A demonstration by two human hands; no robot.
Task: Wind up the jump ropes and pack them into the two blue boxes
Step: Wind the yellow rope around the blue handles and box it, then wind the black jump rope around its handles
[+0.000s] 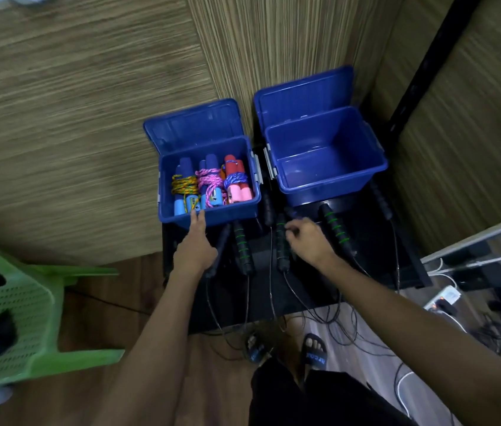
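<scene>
Reaching at frame centre, my right hand [307, 238] curled beside the green-ringed handle [281, 241], whether gripping I couldn't tell; the handle's long axis ran toward the empty blue box [375, 155] above. My left hand [195, 244] lay released, fingertips at the filled box [209, 215].

Both bare forearms reach forward and down from the bottom edge of the head view. Left hand [195, 244] palm down, fingers straight and together, pointing ahead, fingertips [197, 215] at the farthest reach; holds nothing. Right hand [309, 239] back up, wrist bent slightly inward, fingers curled under toward the left; whether they pinch anything cannot be told. Hands apart, left a little farther forward. One sandalled foot [313, 348] below, between the arms.
</scene>
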